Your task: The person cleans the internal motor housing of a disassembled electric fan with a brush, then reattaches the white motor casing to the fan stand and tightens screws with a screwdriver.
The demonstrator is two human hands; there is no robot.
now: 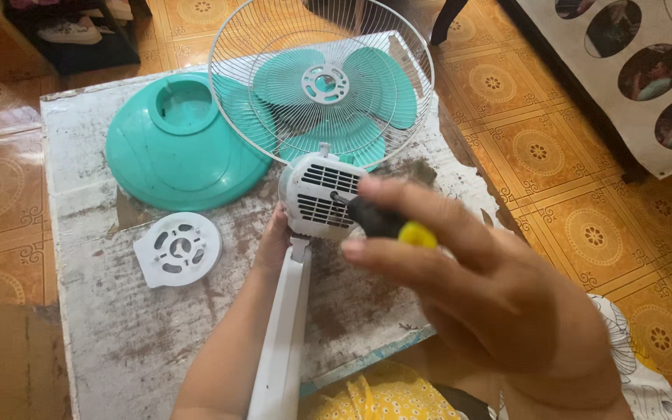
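Teal fan blades [367,85], white motor housing [319,194], black-and-yellow screwdriver [386,225]

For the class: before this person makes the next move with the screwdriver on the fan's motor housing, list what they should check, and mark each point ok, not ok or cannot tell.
1. Screwdriver gripped firmly by the right hand: ok.
2. Tip seated in a screw on the white motor housing: cannot tell, the tip is too small to make out.
3. Housing steadied by the left hand: ok, it rests against the housing's lower left side.
4. Fan stem supported on the table: ok.
5. Loose parts, the teal base and white round plate, lying apart from the hands: ok.
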